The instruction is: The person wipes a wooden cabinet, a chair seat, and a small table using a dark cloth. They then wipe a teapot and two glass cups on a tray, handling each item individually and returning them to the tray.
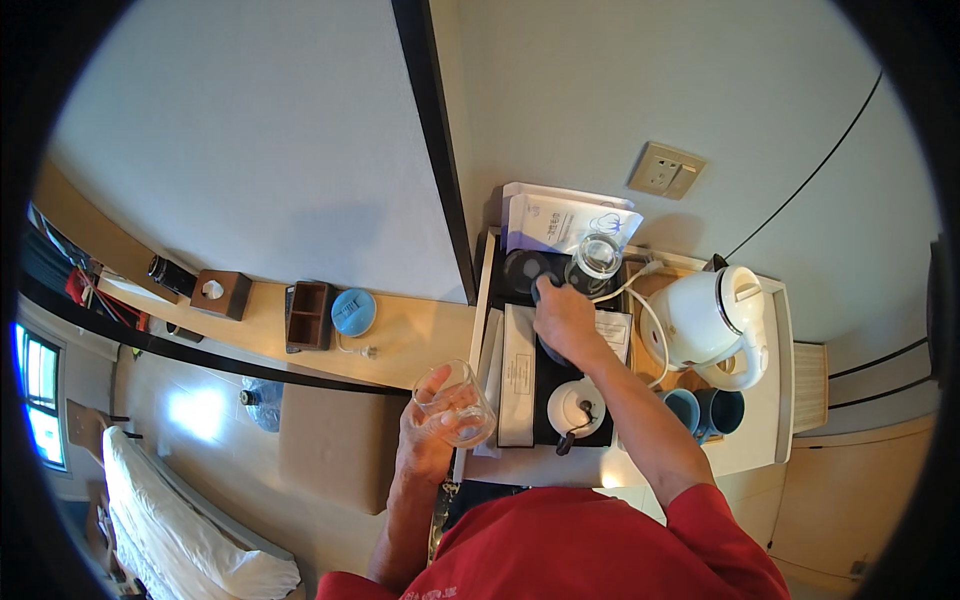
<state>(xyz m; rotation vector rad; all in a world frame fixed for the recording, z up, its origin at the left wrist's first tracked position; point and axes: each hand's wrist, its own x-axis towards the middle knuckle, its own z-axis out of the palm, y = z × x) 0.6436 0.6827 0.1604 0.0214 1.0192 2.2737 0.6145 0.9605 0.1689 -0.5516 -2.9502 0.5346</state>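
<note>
My left hand (431,431) holds a clear drinking glass (469,420), tilted, off the left edge of the white-rimmed cabinet top (540,465). Over the black tray (499,289), my right hand (566,319) is closed around a small dark object (541,286); most of it is hidden, so its kind is unclear. Just beyond that hand stands a clear glass vessel (598,259). A dark round coaster (523,270) lies to the vessel's left. Nearer me sits a white hand-crank grinder (571,405) with a dark handle. Printed white packets (517,382) lie left of my right hand.
A white electric kettle (701,319) and its cord stand at right, with two blue mugs (679,409) closer to me. Towel packets (562,221) lean against the wall below a socket (666,171). Along the left shelf are a wooden organiser (310,315) and tissue box (220,294).
</note>
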